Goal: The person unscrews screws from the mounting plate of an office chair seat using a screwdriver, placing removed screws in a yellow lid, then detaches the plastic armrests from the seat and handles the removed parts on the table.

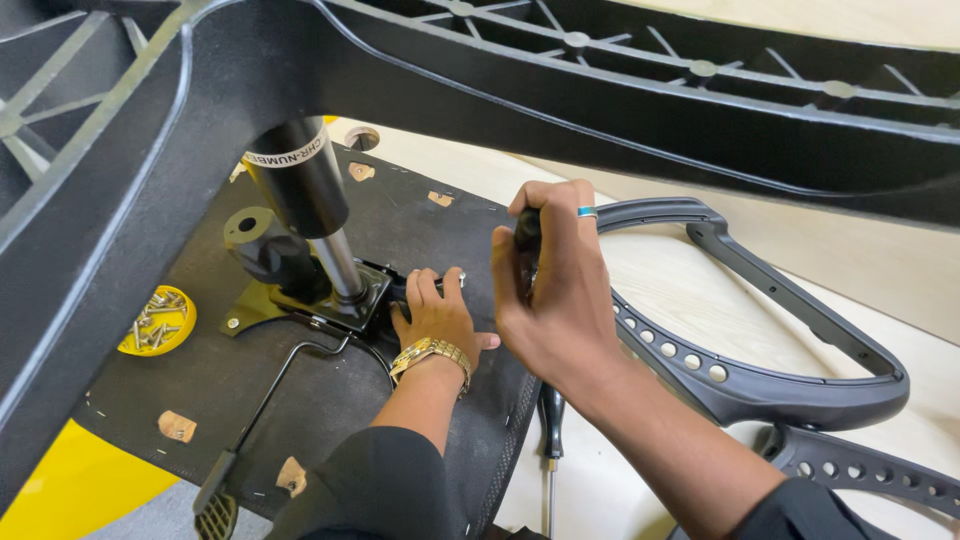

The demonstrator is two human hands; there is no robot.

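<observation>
An upturned office chair seat (200, 370) lies before me, its black underside up. A metal mechanism plate (325, 300) with a gas cylinder (300, 185) and a round knob (265, 250) is fixed to it. My left hand (435, 315), with a gold watch, rests on the plate's right edge, fingers pressing down on it. My right hand (550, 290), wearing a blue ring, grips the black handle of a screwdriver (527, 240) held upright just right of the plate; its tip is hidden behind my hand.
The black chair base (600, 90) arches overhead. A yellow dish of screws (158, 320) sits on the seat at left. A black armrest loop (760, 360) lies at right, a second one (860, 470) below it. Another screwdriver (549, 450) lies on the pale surface. A lever (260, 410) runs down-left.
</observation>
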